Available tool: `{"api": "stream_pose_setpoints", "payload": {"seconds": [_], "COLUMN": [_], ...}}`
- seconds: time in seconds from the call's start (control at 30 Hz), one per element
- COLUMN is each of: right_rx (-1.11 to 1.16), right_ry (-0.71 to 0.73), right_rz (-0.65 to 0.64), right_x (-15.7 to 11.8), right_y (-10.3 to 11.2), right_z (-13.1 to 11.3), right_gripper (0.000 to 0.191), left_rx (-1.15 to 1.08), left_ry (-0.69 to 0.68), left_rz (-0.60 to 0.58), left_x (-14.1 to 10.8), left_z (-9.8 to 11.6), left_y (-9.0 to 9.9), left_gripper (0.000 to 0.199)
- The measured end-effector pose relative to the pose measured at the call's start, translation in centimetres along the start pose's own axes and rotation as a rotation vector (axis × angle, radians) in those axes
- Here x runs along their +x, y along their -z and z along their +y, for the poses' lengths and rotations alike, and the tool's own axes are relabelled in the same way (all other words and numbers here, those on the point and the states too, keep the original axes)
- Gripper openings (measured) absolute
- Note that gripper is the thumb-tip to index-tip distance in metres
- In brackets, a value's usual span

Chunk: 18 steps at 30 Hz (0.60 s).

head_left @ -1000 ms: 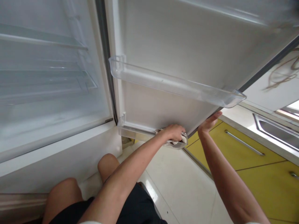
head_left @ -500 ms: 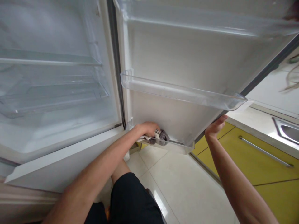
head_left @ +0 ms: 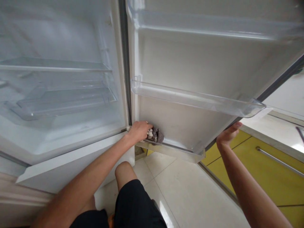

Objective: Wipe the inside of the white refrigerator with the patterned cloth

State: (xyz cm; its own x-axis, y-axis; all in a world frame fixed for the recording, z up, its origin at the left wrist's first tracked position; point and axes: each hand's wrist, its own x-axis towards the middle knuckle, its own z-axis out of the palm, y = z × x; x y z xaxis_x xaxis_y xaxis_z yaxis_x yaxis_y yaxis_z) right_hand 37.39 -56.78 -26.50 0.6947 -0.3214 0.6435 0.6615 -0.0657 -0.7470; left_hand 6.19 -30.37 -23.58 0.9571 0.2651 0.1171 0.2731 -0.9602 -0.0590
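White tiles cover the kitchen floor [head_left: 190, 190], and yellow cupboards [head_left: 273, 177] with a long silver handle [head_left: 280, 161] stand on the right under a pale counter [head_left: 280, 133]. A big fridge is open in front of the person. Its inside [head_left: 59, 79] is on the left, with clear glass shelves [head_left: 54, 65] and a clear drawer [head_left: 64, 103] under them. The fridge door [head_left: 201, 63] swings out to the right and has clear bins on it: a top bin [head_left: 213, 27], a middle bin [head_left: 197, 98] and a bottom bin [head_left: 175, 147]. The left hand [head_left: 139, 130] is low down at the hinge end of the bottom bin, and its fingers are closed around a bunched grey and white cloth [head_left: 155, 134]. The cloth sits in the bottom bin, pressed close to the door's inner wall, near the left corner. The right hand [head_left: 228, 134] is at the outer edge of the door, below the end of the middle bin, with its fingers curled on the edge. The person's bare knee [head_left: 124, 172] and black shorts [head_left: 137, 205] show at the bottom, close to the fridge.
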Motion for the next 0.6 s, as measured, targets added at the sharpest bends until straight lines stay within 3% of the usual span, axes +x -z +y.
{"api": "stream_pose_setpoints", "payload": {"seconds": [0.4, 0.5, 0.6], "right_rx": [0.093, 0.098, 0.086], "right_ry": [0.025, 0.01, -0.005], "right_rz": [0.021, 0.034, 0.035], "right_x": [0.1, 0.2, 0.2], "right_y": [-0.2, -0.3, -0.3], "right_z": [0.6, 0.6, 0.6], "right_gripper": [0.073, 0.076, 0.077], "left_rx": [-0.063, -0.119, -0.159], "left_ry": [0.288, 0.252, 0.111], "left_rz": [0.501, 0.501, 0.348], "left_x": [-3.0, -2.4, -0.7], "left_z": [-1.1, -0.4, 0.9], "left_y": [5.7, 5.6, 3.6], "left_gripper": [0.052, 0.052, 0.053]}}
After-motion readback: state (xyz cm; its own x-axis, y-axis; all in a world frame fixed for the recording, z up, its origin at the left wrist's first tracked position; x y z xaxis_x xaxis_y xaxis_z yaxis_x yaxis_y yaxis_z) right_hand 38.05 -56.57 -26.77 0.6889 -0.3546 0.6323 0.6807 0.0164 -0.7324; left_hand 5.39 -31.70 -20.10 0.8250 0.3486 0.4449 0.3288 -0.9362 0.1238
